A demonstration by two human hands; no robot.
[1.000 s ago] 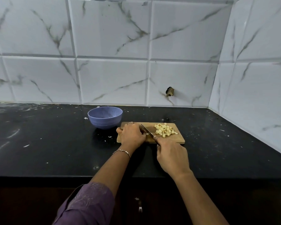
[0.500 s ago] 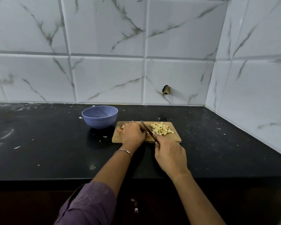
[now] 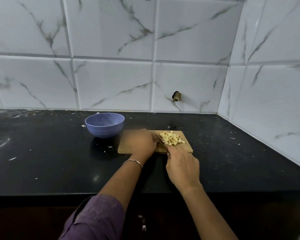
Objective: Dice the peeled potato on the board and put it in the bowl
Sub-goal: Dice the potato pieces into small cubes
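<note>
1. Here's the potato [image 3: 171, 140]: a heap of small, pale yellow, uneven cubes on the right half of the board [image 3: 185, 149], just right of frame centre. A few bits stray toward the board's right edge.
2. The knife [image 3: 159, 139] slants between the heap and the left hand, tip pointing up toward the wall.
3. The right hand [image 3: 182, 165] is wrapped round the handle at the board's near edge, a firm grip.
4. The left hand [image 3: 142, 142] lies on the board's left half, right beside the blade. It's blurred, so I cannot tell whether the fingers are curled or pinning an uncut piece.
5. This looks like late dicing. To do it well, tuck the left fingertips back from the edge and keep the cuts short and straight down. Don't let the blade sweep cubes off the right side.
6. The bowl [image 3: 104, 131] sits up and left of the board, near it but apart, and no potato shows inside. The transfer is not yet done.
7. The black surface [image 3: 50, 153] carries scattered white flecks.
</note>
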